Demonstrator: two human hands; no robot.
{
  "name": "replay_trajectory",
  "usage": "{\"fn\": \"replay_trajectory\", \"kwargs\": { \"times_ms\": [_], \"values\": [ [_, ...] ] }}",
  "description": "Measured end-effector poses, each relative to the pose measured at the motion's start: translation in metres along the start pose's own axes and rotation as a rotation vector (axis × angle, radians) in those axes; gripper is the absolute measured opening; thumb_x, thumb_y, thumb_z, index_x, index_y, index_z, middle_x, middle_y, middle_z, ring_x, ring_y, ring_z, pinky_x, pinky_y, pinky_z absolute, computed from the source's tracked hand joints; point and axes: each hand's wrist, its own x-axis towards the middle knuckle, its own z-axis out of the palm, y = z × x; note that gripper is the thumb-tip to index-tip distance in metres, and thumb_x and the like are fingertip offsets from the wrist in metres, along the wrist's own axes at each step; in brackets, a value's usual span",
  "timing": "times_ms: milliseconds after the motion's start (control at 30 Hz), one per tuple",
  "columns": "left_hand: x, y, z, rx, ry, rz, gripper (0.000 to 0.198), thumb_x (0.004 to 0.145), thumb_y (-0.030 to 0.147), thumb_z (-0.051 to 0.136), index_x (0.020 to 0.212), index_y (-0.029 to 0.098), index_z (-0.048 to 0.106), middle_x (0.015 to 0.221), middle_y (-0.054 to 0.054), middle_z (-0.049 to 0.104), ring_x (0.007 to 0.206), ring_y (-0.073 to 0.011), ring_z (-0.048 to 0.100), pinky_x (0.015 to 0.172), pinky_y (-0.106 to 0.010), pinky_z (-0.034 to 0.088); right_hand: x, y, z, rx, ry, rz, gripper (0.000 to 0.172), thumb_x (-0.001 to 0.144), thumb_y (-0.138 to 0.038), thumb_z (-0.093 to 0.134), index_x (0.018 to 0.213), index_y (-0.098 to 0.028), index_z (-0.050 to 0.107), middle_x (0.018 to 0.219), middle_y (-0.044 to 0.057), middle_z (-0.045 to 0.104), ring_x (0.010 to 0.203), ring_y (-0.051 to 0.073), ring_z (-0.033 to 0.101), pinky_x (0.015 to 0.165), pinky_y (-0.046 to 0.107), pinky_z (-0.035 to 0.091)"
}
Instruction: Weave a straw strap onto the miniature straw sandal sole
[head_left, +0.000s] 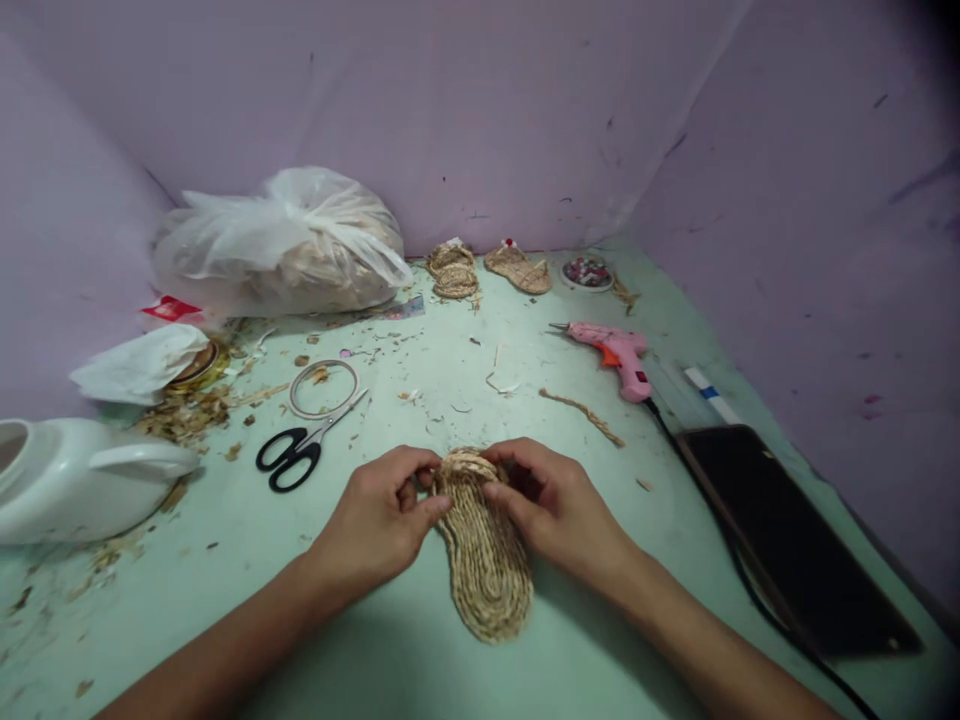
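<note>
Between my hands is a small woven straw slipper (489,575), its coiled, braided sole pointing towards me. A braided strap (466,462) crosses its far end. My left hand (390,510) pinches the slipper's left edge near the strap, with thumb and fingers closed on it. On the opposite edge my right hand (551,500) grips the slipper, thumb on top by the strap and fingers curled at the side. The underside of the slipper and some fingertips are hidden.
Left lie black-handled scissors (292,457), a tape roll (324,388) and a white jug (82,478). A pink glue gun (619,352) and a dark tablet-like slab (795,540) are right. Behind are a plastic bag (285,245), finished straw slippers (519,270) and a bead dish (587,273).
</note>
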Motion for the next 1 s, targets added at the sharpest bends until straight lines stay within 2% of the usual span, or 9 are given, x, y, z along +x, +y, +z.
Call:
{"fn": "replay_trajectory", "kwargs": {
  "times_ms": [67,167,267,333,467,600,733,867,1000],
  "values": [
    [-0.003,-0.004,0.004,0.016,0.009,-0.006,0.025,0.070,0.024,0.059,0.094,0.019,0.055,0.058,0.005,0.044,0.051,-0.0101,0.043,0.049,-0.022,0.035,-0.002,0.003,0.002,-0.021,0.010,-0.050,0.028,0.074,-0.016,0.058,0.101,-0.021,0.055,0.091,0.004,0.062,0.071,0.015,0.056,0.066,0.030,0.047],
    [-0.007,-0.007,0.011,0.008,0.042,-0.045,0.030,0.069,0.022,0.059,0.098,0.020,0.051,0.052,0.008,0.038,0.048,-0.0096,0.040,0.047,-0.021,0.034,-0.009,0.005,0.002,-0.060,0.106,-0.097,0.039,0.072,-0.016,0.060,0.108,-0.021,0.048,0.104,0.007,0.054,0.069,0.013,0.053,0.061,0.028,0.047],
    [-0.009,-0.009,0.017,-0.026,0.144,-0.074,0.016,0.070,0.022,0.056,0.084,0.019,0.048,0.051,0.008,0.038,0.044,-0.0082,0.038,0.045,-0.020,0.033,-0.012,0.004,0.002,-0.146,0.234,-0.165,0.022,0.071,-0.017,0.062,0.091,-0.020,0.051,0.094,0.005,0.052,0.063,0.012,0.050,0.053,0.026,0.045],
    [-0.009,-0.010,0.020,-0.028,0.207,-0.007,0.008,0.071,0.020,0.054,0.075,0.019,0.047,0.060,0.005,0.046,0.047,-0.0072,0.039,0.045,-0.020,0.034,-0.012,0.002,0.003,-0.185,0.275,-0.205,0.012,0.073,-0.018,0.061,0.081,-0.020,0.053,0.082,0.002,0.051,0.056,0.010,0.047,0.049,0.025,0.042],
    [-0.010,-0.014,0.024,-0.009,0.272,0.166,0.008,0.071,0.013,0.052,0.078,0.017,0.052,0.080,-0.002,0.053,0.051,-0.0068,0.041,0.049,-0.021,0.038,-0.011,0.000,0.008,-0.217,0.257,-0.217,0.012,0.075,-0.018,0.060,0.087,-0.019,0.058,0.080,0.002,0.052,0.053,0.009,0.048,0.047,0.024,0.043],
    [-0.012,-0.015,0.026,-0.006,0.286,0.192,0.009,0.072,0.010,0.052,0.077,0.017,0.055,0.073,-0.001,0.052,0.052,-0.0077,0.042,0.049,-0.021,0.037,-0.013,0.001,0.010,-0.207,0.220,-0.221,0.013,0.076,-0.016,0.059,0.088,-0.019,0.058,0.082,0.003,0.054,0.053,0.009,0.050,0.047,0.024,0.044],
    [-0.015,-0.013,0.024,0.006,0.248,0.186,0.009,0.071,0.008,0.051,0.070,0.016,0.054,0.070,0.000,0.051,0.053,-0.0078,0.043,0.048,-0.021,0.036,-0.016,0.000,0.008,-0.160,0.173,-0.214,0.007,0.076,-0.014,0.057,0.080,-0.019,0.056,0.081,0.003,0.053,0.058,0.011,0.052,0.050,0.024,0.044],
    [-0.016,-0.011,0.021,-0.010,0.169,0.247,0.012,0.067,0.004,0.049,0.067,0.016,0.051,0.071,-0.001,0.051,0.057,-0.0083,0.046,0.051,-0.020,0.038,-0.015,0.002,0.006,-0.093,0.121,-0.255,0.014,0.076,-0.011,0.056,0.087,-0.019,0.056,0.083,0.003,0.053,0.062,0.012,0.053,0.053,0.025,0.046],
    [-0.019,-0.014,0.020,-0.019,0.157,0.304,0.016,0.065,0.001,0.047,0.068,0.016,0.050,0.072,-0.001,0.051,0.058,-0.0090,0.046,0.052,-0.021,0.039,-0.016,0.003,0.004,-0.055,0.099,-0.272,0.016,0.077,-0.010,0.054,0.088,-0.020,0.059,0.083,0.004,0.053,0.069,0.014,0.055,0.058,0.027,0.048]
  ]
}}
